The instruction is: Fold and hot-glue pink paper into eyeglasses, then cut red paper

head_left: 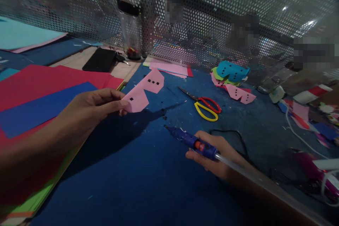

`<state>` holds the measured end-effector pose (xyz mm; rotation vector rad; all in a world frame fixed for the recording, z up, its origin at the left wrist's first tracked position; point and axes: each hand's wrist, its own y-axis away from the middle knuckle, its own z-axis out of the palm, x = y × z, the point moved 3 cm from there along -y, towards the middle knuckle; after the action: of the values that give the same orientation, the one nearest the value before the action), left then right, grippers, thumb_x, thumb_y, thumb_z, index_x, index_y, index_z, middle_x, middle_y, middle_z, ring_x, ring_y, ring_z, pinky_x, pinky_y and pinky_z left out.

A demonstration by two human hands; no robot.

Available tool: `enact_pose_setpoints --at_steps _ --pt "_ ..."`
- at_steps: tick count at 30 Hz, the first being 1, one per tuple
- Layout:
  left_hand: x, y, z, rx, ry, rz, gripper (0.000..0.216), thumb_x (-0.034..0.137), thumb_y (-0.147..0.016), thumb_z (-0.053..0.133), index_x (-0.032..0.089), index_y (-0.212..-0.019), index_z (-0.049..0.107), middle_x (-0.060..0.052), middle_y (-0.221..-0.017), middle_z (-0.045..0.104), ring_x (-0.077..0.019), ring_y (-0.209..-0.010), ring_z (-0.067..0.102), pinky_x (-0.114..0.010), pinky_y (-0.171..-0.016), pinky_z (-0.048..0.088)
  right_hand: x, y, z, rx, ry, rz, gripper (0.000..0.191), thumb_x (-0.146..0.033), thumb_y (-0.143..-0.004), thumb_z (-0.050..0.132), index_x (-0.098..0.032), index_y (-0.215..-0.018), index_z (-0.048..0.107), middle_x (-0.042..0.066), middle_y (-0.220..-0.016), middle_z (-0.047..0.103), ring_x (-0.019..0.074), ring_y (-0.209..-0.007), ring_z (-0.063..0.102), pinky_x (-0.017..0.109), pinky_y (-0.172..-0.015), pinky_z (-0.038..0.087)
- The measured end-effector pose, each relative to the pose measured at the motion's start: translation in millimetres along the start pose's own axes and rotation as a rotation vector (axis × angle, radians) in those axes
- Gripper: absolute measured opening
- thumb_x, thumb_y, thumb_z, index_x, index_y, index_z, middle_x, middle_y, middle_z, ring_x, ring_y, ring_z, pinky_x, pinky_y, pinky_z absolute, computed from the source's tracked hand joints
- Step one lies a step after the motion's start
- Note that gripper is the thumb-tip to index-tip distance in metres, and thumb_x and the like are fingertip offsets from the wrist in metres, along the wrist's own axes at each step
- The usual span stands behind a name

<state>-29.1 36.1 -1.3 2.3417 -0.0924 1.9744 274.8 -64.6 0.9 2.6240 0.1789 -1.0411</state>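
Observation:
Between the thumb and fingers of my left hand (97, 107) is a folded pink paper cutout (139, 100), raised above the blue table. Small black squares sit on it: three on the upper part and one on the lower. My right hand (215, 159) is wrapped round a blue hot glue gun (185, 139), with a long clear glue stick (246, 173) coming out of its back. Its nozzle points left, below a few tiny black squares (164, 117) lying on the table. Scissors (203, 106) with red and yellow handles lie beyond the glue gun.
Finished-looking cutouts in blue (230, 71) and pink (239, 93) lie at the back right. Red sheets (60, 76) and a blue strip (47, 107) are stacked at left, near a black phone (100, 60). A bottle (130, 30) stands by the perforated metal screen (190, 17). Paper scraps (300, 113) lie right.

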Motion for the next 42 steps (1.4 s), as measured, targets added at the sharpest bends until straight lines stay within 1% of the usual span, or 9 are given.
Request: enact_pose_setpoints --at_steps 3,8,11,18,23,30,33,37,42 --pt "0.3 -2.7 -0.4 -0.02 -0.062 0.017 0.016 0.039 -0.073 0.08 0.024 -0.076 0.076 -0.002 -0.074 0.07 -0.0171 -0.071 0.061 -0.029 -0.068 0.043 -4.0 0.4 0.3 0.017 0.007 -0.047 0.025 -0.044 -0.083 0.07 -0.023 -0.084 0.055 -0.004 -0.066 0.06 0.0119 -0.058 0.052 0.023 -0.054 0.038" --pt "-7.8 -5.3 -2.8 -0.08 -0.117 0.027 0.016 0.042 -0.075 0.078 0.026 -0.079 0.077 -0.003 -0.077 0.073 -0.0192 -0.073 0.062 -0.03 -0.067 0.044 2.0 1.6 5.8 0.001 0.019 0.02 0.017 -0.029 -0.079 0.073 -0.025 -0.089 0.06 -0.004 -0.073 0.067 0.0132 -0.063 0.06 0.023 -0.059 0.043" --pt "-13.0 -6.8 -4.1 -0.108 -0.127 0.031 0.017 0.043 -0.077 0.078 0.027 -0.081 0.077 -0.002 -0.077 0.072 -0.0186 -0.072 0.062 -0.03 -0.068 0.045 8.4 0.8 7.3 0.001 0.031 0.06 0.014 -0.028 -0.08 0.071 -0.025 -0.09 0.061 -0.003 -0.077 0.07 0.0153 -0.067 0.064 0.024 -0.062 0.046" --pt "-8.1 -4.3 0.0 -0.173 -0.129 0.012 0.02 0.046 -0.08 0.075 0.027 -0.079 0.076 -0.003 -0.075 0.071 -0.0208 -0.074 0.065 -0.031 -0.071 0.049 5.8 -7.7 11.8 -0.07 -0.016 0.018 0.01 -0.029 -0.082 0.067 -0.026 -0.089 0.061 -0.003 -0.075 0.071 0.0164 -0.067 0.066 0.024 -0.062 0.048" --pt "-4.7 1.3 5.7 -0.221 -0.128 0.042 0.018 0.045 -0.079 0.076 0.027 -0.083 0.077 -0.003 -0.079 0.074 -0.0198 -0.075 0.066 -0.029 -0.07 0.049 12.2 -11.1 18.7 0.042 0.057 0.039 0.02 -0.037 -0.079 0.072 -0.025 -0.083 0.057 -0.003 -0.07 0.065 0.0165 -0.061 0.061 0.026 -0.058 0.045" --pt "-1.8 4.3 9.5 -0.255 -0.134 0.124 0.017 0.044 -0.081 0.075 0.027 -0.084 0.077 -0.004 -0.082 0.076 -0.0204 -0.078 0.069 -0.029 -0.072 0.05 8.6 -2.1 23.2 0.125 0.071 -0.053 0.021 -0.039 -0.082 0.071 -0.024 -0.085 0.057 -0.002 -0.076 0.064 0.0138 -0.062 0.056 0.024 -0.058 0.042" --pt "-1.2 7.0 12.0 -0.267 -0.13 0.153 0.017 0.043 -0.079 0.077 0.027 -0.085 0.078 -0.004 -0.081 0.076 -0.02 -0.076 0.069 -0.028 -0.071 0.051 -1.5 2.8 21.9 0.133 0.064 -0.089 0.016 -0.032 -0.082 0.071 -0.024 -0.088 0.059 -0.003 -0.071 0.062 0.013 -0.059 0.055 0.022 -0.055 0.041" --pt "1.4 13.8 18.0 -0.291 -0.106 0.161 0.017 0.041 -0.078 0.078 0.025 -0.085 0.078 -0.004 -0.082 0.076 -0.0201 -0.073 0.067 -0.03 -0.072 0.052 -16.3 5.2 19.0 0.165 0.085 -0.219 0.018 -0.014 -0.079 0.067 -0.023 -0.093 0.061 -0.002 -0.08 0.068 0.0136 -0.068 0.062 0.022 -0.064 0.045" --pt "8.7 23.1 24.7 -0.35 -0.129 0.182 0.02 0.042 -0.08 0.074 0.022 -0.084 0.077 -0.006 -0.082 0.075 -0.0214 -0.077 0.067 -0.031 -0.072 0.051 -19.1 3.6 18.0 0.148 0.109 -0.337 0.028 -0.009 -0.075 0.065 -0.022 -0.099 0.062 -0.001 -0.088 0.071 0.0154 -0.076 0.067 0.022 -0.07 0.046"
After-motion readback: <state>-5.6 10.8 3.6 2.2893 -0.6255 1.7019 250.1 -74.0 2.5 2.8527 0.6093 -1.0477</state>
